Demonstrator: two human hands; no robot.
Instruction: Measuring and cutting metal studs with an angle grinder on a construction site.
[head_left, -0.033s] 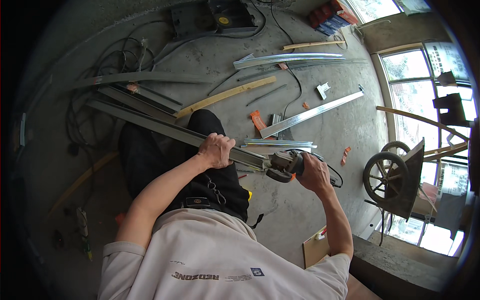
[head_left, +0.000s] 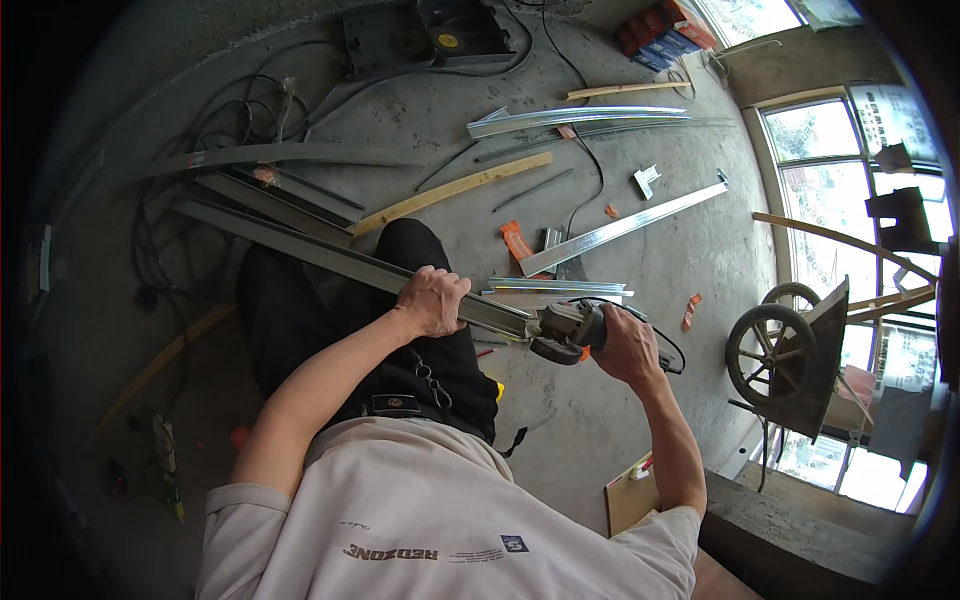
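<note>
My left hand [head_left: 432,300] grips a long grey metal channel [head_left: 300,245] that lies across my knee and runs up to the left. Just right of that hand, my right hand [head_left: 625,345] is closed around an angle grinder [head_left: 565,330]. The grinder's disc sits against the channel's near end. A black cable [head_left: 668,352] trails from the grinder toward the right. My legs in dark trousers [head_left: 330,320] are under the channel.
Several shiny metal profiles [head_left: 620,228] and a wooden strip [head_left: 450,190] lie on the concrete floor. Tangled cables [head_left: 200,130] are at the left, a dark machine [head_left: 440,35] at the top. A wheelbarrow [head_left: 790,360] stands by the windows at right.
</note>
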